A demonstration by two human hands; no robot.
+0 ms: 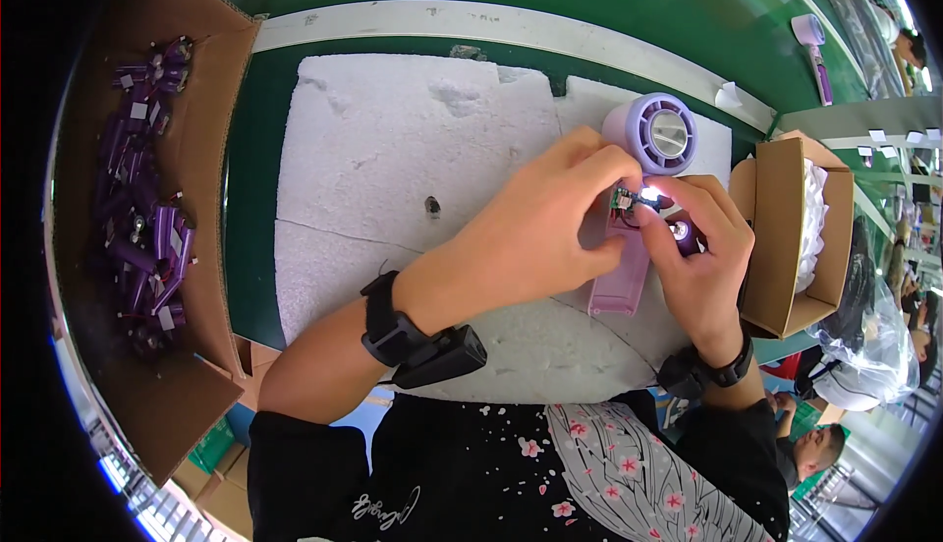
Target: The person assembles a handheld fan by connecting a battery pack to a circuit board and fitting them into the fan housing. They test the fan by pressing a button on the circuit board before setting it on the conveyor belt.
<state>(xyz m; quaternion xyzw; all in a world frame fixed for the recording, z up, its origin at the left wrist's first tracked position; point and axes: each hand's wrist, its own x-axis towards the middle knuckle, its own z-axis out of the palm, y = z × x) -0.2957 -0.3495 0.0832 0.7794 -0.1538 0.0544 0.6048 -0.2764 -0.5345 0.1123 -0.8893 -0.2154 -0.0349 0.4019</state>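
White foam covers a bench; just this side of the lilac fan, the right hand pinches a circuit board, the left hand arched alongside, grip unclear.

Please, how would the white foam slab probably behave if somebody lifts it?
The white foam slab is probably light, judging by its foam-like surface. It could split, since cracks run across it. It may dent easily, as its pits suggest.
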